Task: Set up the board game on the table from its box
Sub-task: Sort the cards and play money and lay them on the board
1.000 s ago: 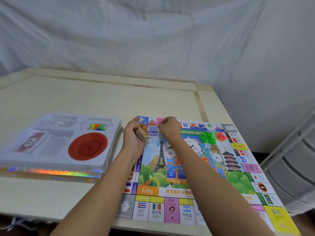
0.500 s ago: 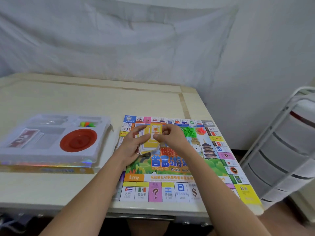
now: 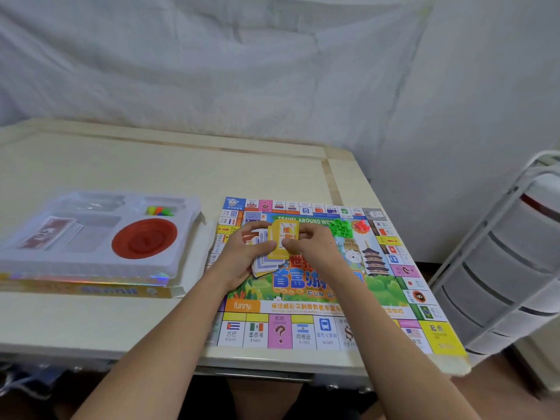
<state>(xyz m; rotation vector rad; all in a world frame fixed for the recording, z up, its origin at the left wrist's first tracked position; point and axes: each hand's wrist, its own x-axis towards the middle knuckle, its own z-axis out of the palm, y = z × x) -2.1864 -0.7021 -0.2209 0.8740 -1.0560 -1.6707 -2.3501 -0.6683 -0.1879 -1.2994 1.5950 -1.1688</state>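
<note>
Over the board, hands fanning cards

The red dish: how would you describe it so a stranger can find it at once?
Left of the game board lies a white plastic tray. The red dish sits in its round hollow nearest the board, the only round thing there, unlike the red banknotes beside it.

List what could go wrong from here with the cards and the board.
1. The left hand grips a fanned, uneven card stack while the right hand pinches the yellow card; loose cards may slip out.
2. The board overhangs the table at the near right corner; an arm might nudge it off.
</note>
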